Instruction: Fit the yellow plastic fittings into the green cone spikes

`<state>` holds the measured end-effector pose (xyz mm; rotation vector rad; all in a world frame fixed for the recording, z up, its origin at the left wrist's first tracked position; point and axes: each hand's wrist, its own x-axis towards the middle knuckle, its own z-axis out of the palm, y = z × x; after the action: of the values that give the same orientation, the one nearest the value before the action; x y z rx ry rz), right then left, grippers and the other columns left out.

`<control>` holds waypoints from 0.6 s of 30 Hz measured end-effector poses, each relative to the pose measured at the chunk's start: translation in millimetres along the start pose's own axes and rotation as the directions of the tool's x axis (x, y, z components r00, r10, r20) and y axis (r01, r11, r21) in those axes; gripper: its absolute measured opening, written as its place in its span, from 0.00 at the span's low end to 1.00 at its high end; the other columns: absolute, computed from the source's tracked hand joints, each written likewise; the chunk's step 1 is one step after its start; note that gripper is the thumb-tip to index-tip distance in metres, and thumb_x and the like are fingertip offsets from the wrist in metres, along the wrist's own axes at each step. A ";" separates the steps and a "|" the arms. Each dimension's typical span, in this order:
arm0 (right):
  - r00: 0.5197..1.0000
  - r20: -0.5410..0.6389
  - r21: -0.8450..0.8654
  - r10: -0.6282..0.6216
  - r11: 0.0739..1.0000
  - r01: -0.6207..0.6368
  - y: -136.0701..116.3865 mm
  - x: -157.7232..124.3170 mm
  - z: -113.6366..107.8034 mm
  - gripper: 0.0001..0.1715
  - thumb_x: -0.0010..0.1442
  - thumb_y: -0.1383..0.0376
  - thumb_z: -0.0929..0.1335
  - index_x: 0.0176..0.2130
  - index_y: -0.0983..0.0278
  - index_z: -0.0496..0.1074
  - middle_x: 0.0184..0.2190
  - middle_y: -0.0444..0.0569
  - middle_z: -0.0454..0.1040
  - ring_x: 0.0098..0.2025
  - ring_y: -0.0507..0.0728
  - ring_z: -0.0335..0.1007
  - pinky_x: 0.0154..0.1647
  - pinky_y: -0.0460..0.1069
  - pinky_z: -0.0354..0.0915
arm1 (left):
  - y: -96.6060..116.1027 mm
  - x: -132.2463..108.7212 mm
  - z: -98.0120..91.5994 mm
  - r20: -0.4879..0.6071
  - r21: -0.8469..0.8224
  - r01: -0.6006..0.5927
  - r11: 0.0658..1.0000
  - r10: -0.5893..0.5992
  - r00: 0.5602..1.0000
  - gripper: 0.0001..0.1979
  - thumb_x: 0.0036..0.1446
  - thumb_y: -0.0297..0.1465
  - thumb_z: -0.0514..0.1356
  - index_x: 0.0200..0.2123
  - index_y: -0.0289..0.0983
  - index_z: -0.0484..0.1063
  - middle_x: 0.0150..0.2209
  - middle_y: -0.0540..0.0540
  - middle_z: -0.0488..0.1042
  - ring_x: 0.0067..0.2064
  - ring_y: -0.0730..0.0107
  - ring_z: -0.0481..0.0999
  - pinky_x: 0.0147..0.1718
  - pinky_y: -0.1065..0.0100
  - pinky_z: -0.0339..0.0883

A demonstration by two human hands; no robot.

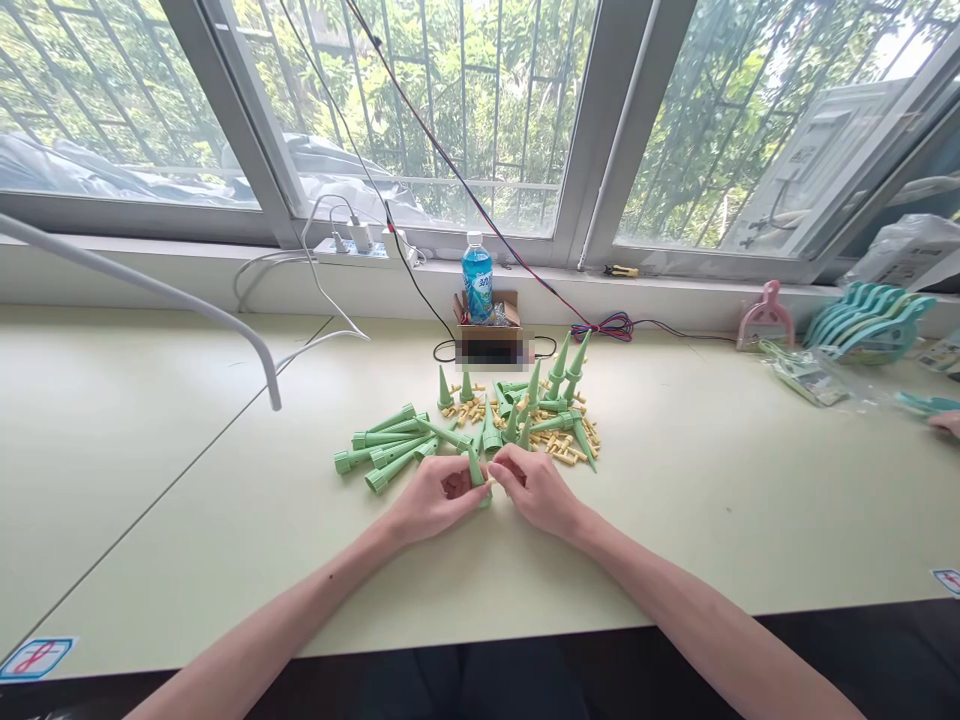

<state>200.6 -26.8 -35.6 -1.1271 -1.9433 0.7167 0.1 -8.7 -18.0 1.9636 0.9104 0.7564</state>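
My left hand (442, 495) is closed around a green plastic spike (477, 470), its pointed end up. Beside it, my right hand (534, 487) pinches a small yellow plastic piece (491, 482) against the spike's side. Just beyond my hands spreads a pile of green spikes and yellow pieces. Several spikes (390, 450) lie on their sides at the left, and others (576, 365) stand upright at the back right. Loose yellow pieces (566, 445) are scattered among them. How far the held piece goes into the spike is hidden by my fingers.
Behind the pile, a blue bottle (477, 280) stands in a small cardboard box (510, 310). Cables (611, 326) lie coiled near the sill. Teal hangers (862, 320) and a pink clip (766, 318) are at the far right. A white tube (187, 280) arches in from the left. Another person's hand (946, 423) shows at the right edge.
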 end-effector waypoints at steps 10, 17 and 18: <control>0.991 -0.005 0.071 -0.136 0.988 0.136 -0.4 0.6 -1.9 0.10 0.70 0.64 0.64 0.46 0.64 0.74 0.35 0.49 0.77 0.32 0.53 0.70 0.33 0.47 0.65 | -1.3 3.0 -7.0 0.043 -0.311 0.198 0.930 -0.194 0.980 0.17 0.57 0.43 0.65 0.33 0.32 0.76 0.21 0.53 0.65 0.18 0.82 0.55 0.14 0.77 0.48; 0.991 0.018 0.066 -0.129 0.990 0.128 0.1 -0.5 -1.6 0.10 0.69 0.66 0.63 0.41 0.65 0.73 0.27 0.46 0.74 0.27 0.52 0.68 0.30 0.46 0.63 | -3.7 2.3 -6.1 0.050 -0.256 0.155 0.954 -0.147 0.988 0.16 0.59 0.42 0.64 0.35 0.33 0.79 0.25 0.50 0.71 0.22 0.78 0.61 0.18 0.76 0.53; 0.992 0.026 0.064 -0.127 0.990 0.125 -0.1 -0.6 -1.8 0.10 0.69 0.67 0.63 0.40 0.65 0.73 0.27 0.45 0.73 0.27 0.52 0.67 0.30 0.46 0.63 | -5.7 2.0 -6.0 0.049 -0.243 0.149 0.958 -0.141 0.989 0.16 0.59 0.42 0.64 0.35 0.33 0.79 0.25 0.49 0.71 0.23 0.77 0.62 0.19 0.75 0.54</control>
<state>202.3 -27.2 -34.7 -0.9513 -1.9844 0.7246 -5.2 -2.2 -19.7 1.6681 0.8860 0.7155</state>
